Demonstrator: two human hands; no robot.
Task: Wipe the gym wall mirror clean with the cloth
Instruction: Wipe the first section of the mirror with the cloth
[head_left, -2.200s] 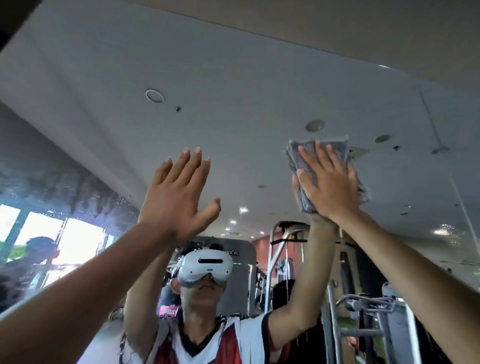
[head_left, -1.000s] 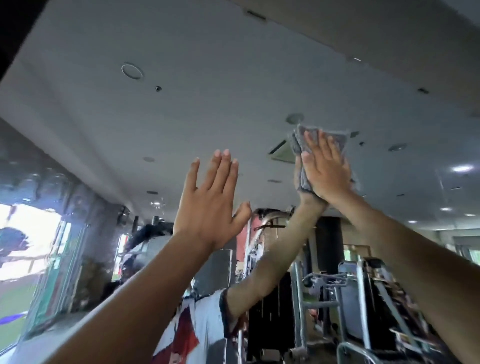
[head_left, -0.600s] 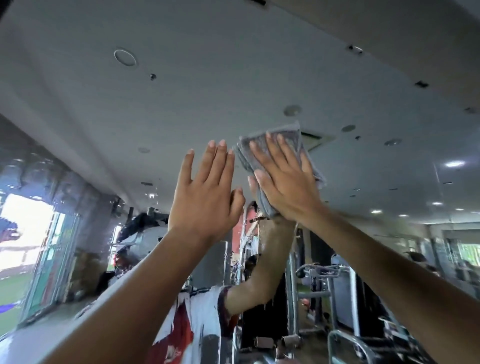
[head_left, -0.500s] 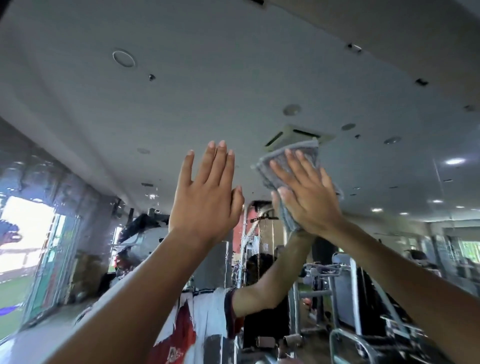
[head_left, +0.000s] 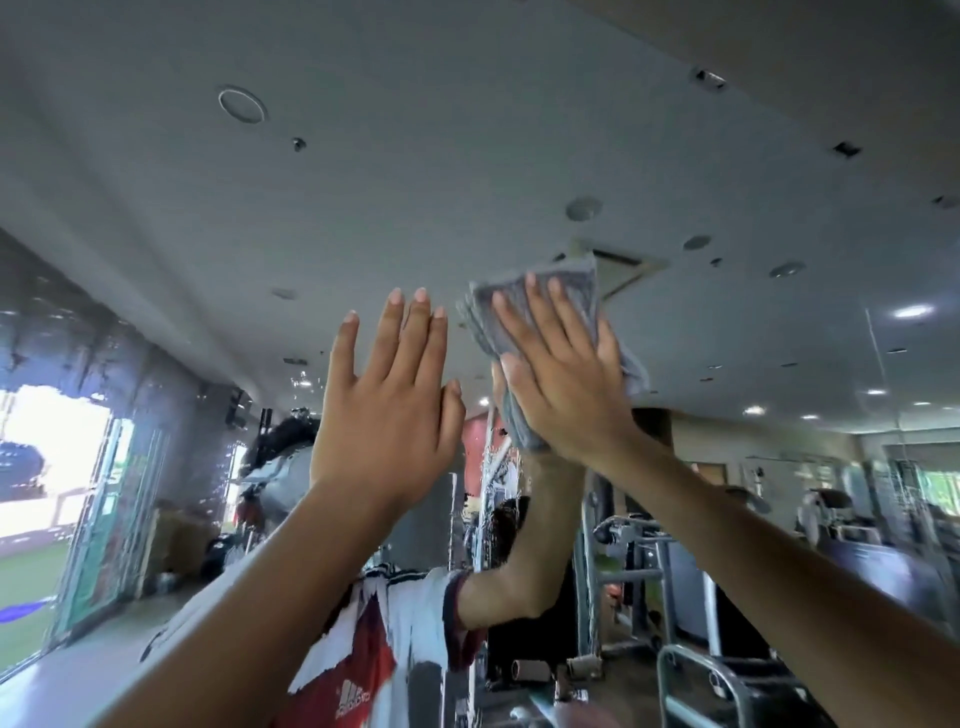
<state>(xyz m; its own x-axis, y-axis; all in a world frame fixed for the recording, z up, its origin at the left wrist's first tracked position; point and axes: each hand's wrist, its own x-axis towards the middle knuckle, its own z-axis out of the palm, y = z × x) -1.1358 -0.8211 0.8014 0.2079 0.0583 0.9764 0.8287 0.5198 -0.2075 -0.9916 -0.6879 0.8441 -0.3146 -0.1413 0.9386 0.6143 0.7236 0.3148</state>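
The gym wall mirror (head_left: 467, 156) fills the view and reflects the ceiling, gym machines and my own body. A folded grey cloth (head_left: 576, 291) lies flat against the glass high up, right of centre. My right hand (head_left: 561, 384) presses on it with fingers spread, palm over its lower part. My left hand (head_left: 389, 395) is raised just left of the cloth, flat and empty, fingers together and pointing up, at or near the glass. The two hands sit almost side by side.
Water droplets and streaks (head_left: 301, 374) show on the mirror around the centre and lower left. Reflected gym machines (head_left: 639, 551) stand at the lower right, a bright window (head_left: 47, 467) at the left. A vertical mirror seam (head_left: 878, 364) runs at the right.
My right hand slid the cloth left across the glass toward my left hand, swung back right a little, then returned left. My left hand stayed raised and nearly still.
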